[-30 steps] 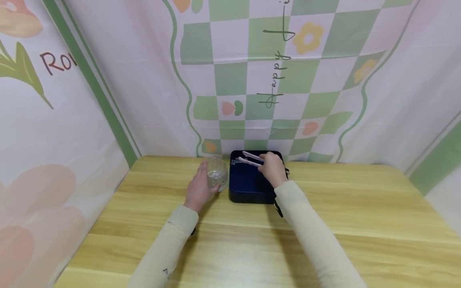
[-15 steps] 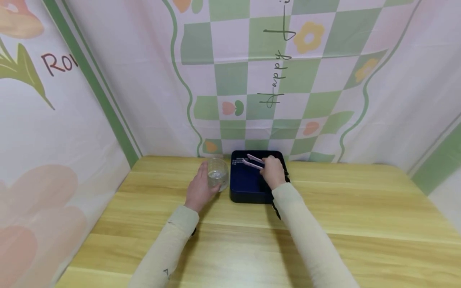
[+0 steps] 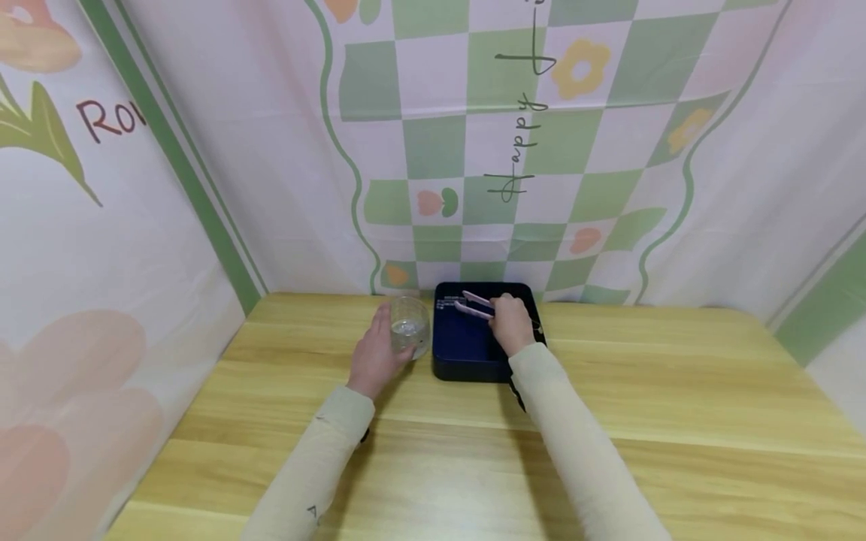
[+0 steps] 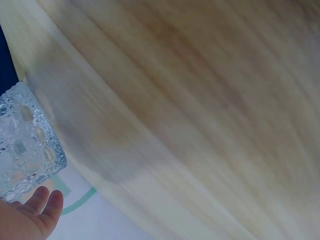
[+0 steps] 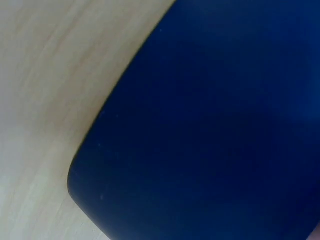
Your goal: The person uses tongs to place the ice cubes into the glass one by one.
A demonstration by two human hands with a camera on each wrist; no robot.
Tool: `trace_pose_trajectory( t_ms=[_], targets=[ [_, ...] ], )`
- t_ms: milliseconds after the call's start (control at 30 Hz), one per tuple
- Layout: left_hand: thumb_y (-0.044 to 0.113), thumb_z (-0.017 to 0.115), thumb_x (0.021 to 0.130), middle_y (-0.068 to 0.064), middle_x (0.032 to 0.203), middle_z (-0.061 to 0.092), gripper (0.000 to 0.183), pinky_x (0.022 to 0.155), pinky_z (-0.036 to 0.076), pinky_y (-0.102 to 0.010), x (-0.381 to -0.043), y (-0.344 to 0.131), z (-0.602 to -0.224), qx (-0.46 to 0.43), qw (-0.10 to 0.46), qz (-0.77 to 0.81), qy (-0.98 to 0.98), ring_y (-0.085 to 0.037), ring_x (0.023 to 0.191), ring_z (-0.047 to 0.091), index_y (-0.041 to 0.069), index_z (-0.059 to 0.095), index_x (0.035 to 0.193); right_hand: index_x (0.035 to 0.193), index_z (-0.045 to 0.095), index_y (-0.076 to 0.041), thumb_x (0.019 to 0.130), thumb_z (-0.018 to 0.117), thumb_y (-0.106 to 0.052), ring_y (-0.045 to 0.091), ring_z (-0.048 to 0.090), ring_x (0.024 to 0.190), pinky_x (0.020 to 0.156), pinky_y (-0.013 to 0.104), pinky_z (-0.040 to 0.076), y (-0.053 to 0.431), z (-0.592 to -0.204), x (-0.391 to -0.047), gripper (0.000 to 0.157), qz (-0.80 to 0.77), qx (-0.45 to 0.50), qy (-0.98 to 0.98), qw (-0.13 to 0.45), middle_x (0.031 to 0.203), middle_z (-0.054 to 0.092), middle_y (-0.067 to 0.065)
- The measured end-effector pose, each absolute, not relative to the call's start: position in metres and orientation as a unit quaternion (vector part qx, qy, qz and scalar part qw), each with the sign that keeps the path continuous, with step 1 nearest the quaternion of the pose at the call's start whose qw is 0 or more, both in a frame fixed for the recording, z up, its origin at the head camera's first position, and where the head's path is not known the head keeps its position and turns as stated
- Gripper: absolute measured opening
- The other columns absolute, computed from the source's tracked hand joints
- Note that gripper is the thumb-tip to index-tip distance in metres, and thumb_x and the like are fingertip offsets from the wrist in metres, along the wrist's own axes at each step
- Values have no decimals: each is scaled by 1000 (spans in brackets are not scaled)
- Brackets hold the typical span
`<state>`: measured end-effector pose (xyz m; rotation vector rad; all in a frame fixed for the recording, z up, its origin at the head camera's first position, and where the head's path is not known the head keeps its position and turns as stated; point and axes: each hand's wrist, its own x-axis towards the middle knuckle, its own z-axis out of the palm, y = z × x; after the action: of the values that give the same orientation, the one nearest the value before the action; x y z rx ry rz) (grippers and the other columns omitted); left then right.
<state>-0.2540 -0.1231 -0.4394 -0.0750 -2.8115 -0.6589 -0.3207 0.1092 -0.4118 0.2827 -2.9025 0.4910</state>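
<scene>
My left hand grips a clear drinking glass, thumb on the near side and fingers on the far left. The left wrist view shows the bumpy, patterned wall of the glass with fingertips beside it. Right of the glass sits a dark blue square box with small white print at its back left. Over it, my right hand holds pale pink tongs, their two tips apart and pointing left. In the right wrist view the box's side fills most of the picture.
The box and glass stand near the back edge of a wooden table. Behind rises a hanging cloth with green checks and flowers; another printed cloth closes off the left side.
The right hand and tongs have shifted slightly toward me over the box, mostly in the first half second. The left hand and glass have hardly moved.
</scene>
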Motion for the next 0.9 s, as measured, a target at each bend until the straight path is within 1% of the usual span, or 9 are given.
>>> trace_pose_trajectory(
  t_ms=[100,233,400,667,900],
  targets=[
    [36,74,81,-19,152,34,93,96,53,-51,-254,-123,-439,-25,124,-226,-966,-38,117,57,0,22,149,117,65,5,83,67,-2,43,61,98,84,50,56,111,-412,-321,34,158,103,-978,93,108,64,26],
    [37,74,81,-19,152,34,94,96,53,-50,-254,-122,-439,-24,121,-223,-967,-38,116,57,0,21,149,118,64,5,85,66,-3,42,61,100,86,49,56,112,-410,-320,35,162,108,-978,77,110,64,26],
    [36,74,81,-19,152,34,93,94,54,-50,-253,-122,-438,-25,125,-222,-967,-38,114,59,0,22,148,120,63,5,85,65,-2,42,62,101,84,49,57,113,-405,-318,35,170,115,-977,62,111,64,26],
    [36,75,80,-18,152,34,94,95,54,-51,-254,-121,-438,-22,122,-228,-966,-38,116,58,1,21,149,124,61,3,87,63,-3,39,60,106,84,46,56,116,-400,-318,37,190,119,-974,7,120,61,24],
    [36,75,80,-18,152,34,93,96,54,-50,-253,-122,-438,-22,124,-226,-966,-38,116,58,0,22,149,122,63,2,85,64,-2,38,61,109,88,47,56,117,-399,-318,37,201,125,-972,-3,121,64,22]
  ],
)
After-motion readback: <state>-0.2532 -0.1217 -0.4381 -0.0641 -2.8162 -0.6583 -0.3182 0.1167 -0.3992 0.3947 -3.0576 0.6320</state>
